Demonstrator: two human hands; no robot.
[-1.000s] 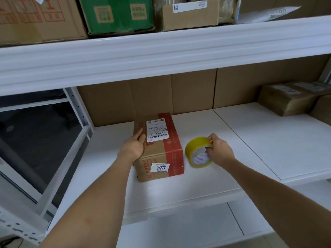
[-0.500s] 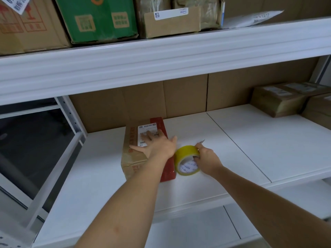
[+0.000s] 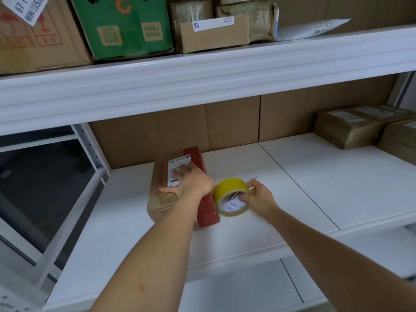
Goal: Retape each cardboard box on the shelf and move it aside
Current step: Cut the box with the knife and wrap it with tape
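A brown cardboard box (image 3: 161, 199) with a red side and a white shipping label lies on the white middle shelf (image 3: 292, 183), towards its left end. My left hand (image 3: 189, 181) lies flat on the box's top with straight fingers over the label. Just right of the box, my right hand (image 3: 256, 197) grips a yellow tape roll (image 3: 227, 194) standing on edge, fingers through its core. A thin metal blade or pen sticks out by those fingers.
Taped brown boxes (image 3: 351, 127) stand at the shelf's far right. The upper shelf carries a green carton (image 3: 121, 25), brown cartons and a white mailer. Brown cardboard lines the back wall. A white upright post (image 3: 90, 145) bounds the shelf on the left.
My left hand left the box's left side and now lies flat on its top. The box has slid left and back. The tape roll stays in my right hand beside it.
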